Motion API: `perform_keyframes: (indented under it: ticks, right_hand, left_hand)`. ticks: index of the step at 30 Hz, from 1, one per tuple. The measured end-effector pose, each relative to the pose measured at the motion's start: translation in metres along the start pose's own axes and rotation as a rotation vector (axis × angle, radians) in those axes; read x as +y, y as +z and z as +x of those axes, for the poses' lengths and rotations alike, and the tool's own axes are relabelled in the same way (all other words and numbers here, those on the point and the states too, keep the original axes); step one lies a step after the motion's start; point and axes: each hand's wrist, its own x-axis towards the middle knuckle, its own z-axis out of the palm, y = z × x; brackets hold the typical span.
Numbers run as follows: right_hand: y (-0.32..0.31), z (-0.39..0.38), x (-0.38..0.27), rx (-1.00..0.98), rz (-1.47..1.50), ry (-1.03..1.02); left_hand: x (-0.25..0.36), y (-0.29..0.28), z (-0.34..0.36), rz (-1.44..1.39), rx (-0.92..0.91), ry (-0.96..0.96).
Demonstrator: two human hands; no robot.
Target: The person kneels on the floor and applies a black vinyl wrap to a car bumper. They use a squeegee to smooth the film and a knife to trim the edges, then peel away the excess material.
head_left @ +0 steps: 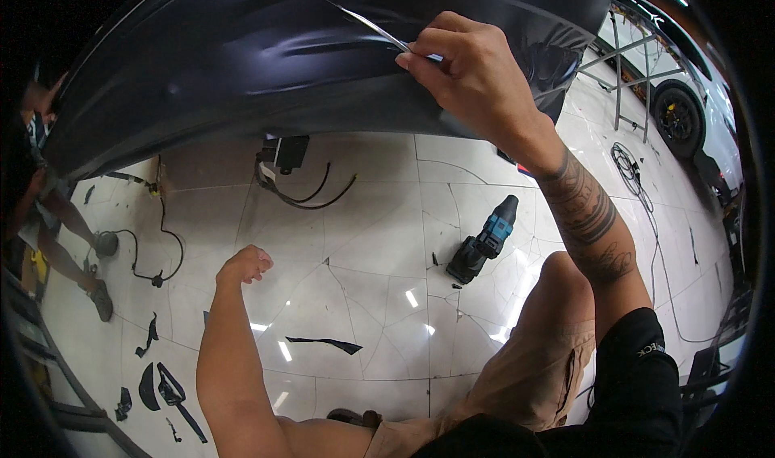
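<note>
My right hand point(456, 66) pinches a slim, pointed silver tool point(363, 22), its tip over a large curved panel point(226, 78) covered in dark, satin-finish film, with wrinkles around the tool and at the right end. My left hand point(245, 264) is low over the tiled floor, below the panel, its fingers curled; whether anything is inside them I cannot make out. Below my right hand, a black and blue cordless tool point(480, 244) lies on the floor. A black box with hoses point(286, 155) is by the panel’s lower edge.
Another person’s legs point(81, 256) are at the far left. Cables point(634, 179) lie on the right of the cracked tiled floor point(379, 240). Black film scraps point(323, 343) lie around me. A metal stand point(617, 78) and a white car point(702, 119) are at the upper right.
</note>
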Motion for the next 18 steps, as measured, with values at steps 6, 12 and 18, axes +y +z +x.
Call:
perform_keyframes:
  ticks: [6,12,18]
  right_hand:
    - [-0.004,-0.001,0.007,0.015,-0.01,-0.005]
    - [-0.017,0.001,0.013,-0.033,-0.057,-0.004]
    - [-0.043,0.012,0.016,-0.04,-0.197,-0.15]
  left_hand:
    - [0.0,0.0,-0.001,0.0,-0.001,-0.018]
    - [-0.008,-0.001,0.002,-0.018,-0.004,0.003]
    - [0.0,0.001,0.001,-0.015,0.009,-0.018]
